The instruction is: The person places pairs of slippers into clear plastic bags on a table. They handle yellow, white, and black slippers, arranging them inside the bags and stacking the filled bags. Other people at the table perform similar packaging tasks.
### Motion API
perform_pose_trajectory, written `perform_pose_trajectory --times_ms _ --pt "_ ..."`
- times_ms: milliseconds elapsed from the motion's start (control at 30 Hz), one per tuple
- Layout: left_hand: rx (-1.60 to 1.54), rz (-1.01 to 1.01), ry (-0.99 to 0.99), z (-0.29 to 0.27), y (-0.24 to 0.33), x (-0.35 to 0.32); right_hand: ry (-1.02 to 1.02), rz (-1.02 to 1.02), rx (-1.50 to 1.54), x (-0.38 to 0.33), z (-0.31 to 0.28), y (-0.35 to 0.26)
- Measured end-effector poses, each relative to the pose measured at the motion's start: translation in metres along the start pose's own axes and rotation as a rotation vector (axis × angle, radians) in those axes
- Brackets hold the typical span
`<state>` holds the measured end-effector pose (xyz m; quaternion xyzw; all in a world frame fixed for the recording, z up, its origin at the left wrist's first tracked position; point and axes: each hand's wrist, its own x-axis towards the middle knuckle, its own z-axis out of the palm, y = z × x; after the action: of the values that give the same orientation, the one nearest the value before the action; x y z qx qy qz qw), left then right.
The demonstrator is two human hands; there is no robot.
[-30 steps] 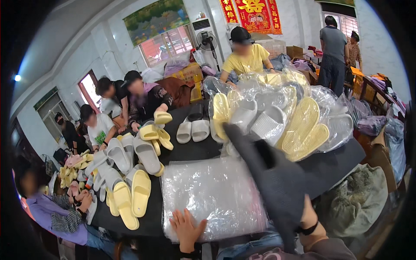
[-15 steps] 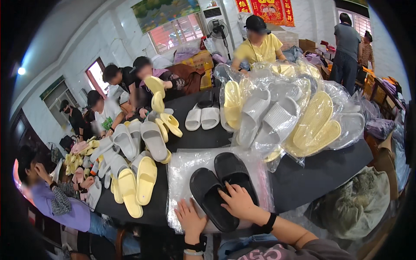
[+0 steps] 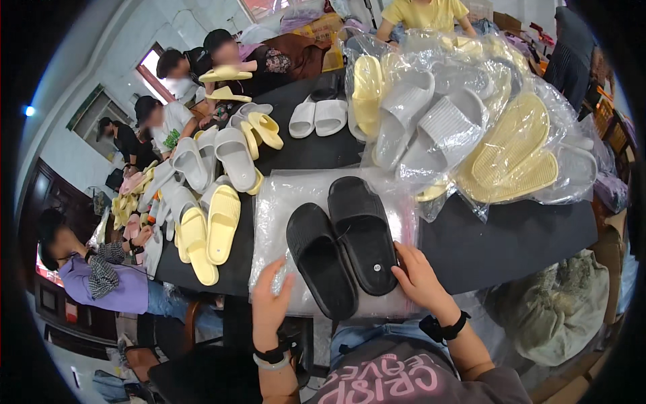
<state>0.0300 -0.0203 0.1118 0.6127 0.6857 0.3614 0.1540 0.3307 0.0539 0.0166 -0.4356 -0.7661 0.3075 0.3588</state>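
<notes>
A worker's hands framed a pair of black slippers (image 3: pixel 343 244) lying soles-up, side by side w/ toes at 12 o'clock, on a stack of clear plastic bags (image 3: pixel 269 222) at the near edge of the dark surface (image 3: pixel 518 236). The right hand (image 3: pixel 417 276), at approx. 4 o'clock of the pair, rested flat and loose w/ fingertips on the heel of the right-side slipper, grasping nothing. The left hand (image 3: pixel 270 299), at 7 o'clock, lay spread on the plastic just beside the left-side slipper, fingers released.

The slippers looked like moulded foam: probably light, springy, bendable at mid-sole, not fragile. A pinch at the heel rim or across both straps together would likely carry them. The bags appeared thin, slick and floppy, best taken at an open edge.

At 1 o'clock rose a heap of bagged grey and yellow slippers (image 3: pixel 464 128); at 10 o'clock loose yellow slippers (image 3: pixel 208 232) and grey slippers (image 3: pixel 232 158) were spread out; a white pair (image 3: pixel 317 116) sat at 12 o'clock. Other people worked along the far side.
</notes>
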Motion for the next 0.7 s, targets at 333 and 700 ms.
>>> perform_pose_trajectory --times_ms 333,700 --pt "0.524 0.279 -0.244 0.076 0.036 0.048 -0.037 -0.054 -0.068 -0.006 0.002 0.008" --pt "0.433 0.218 0.004 0.034 -0.01 0.046 -0.006 -0.127 -0.221 -0.01 0.01 0.006"
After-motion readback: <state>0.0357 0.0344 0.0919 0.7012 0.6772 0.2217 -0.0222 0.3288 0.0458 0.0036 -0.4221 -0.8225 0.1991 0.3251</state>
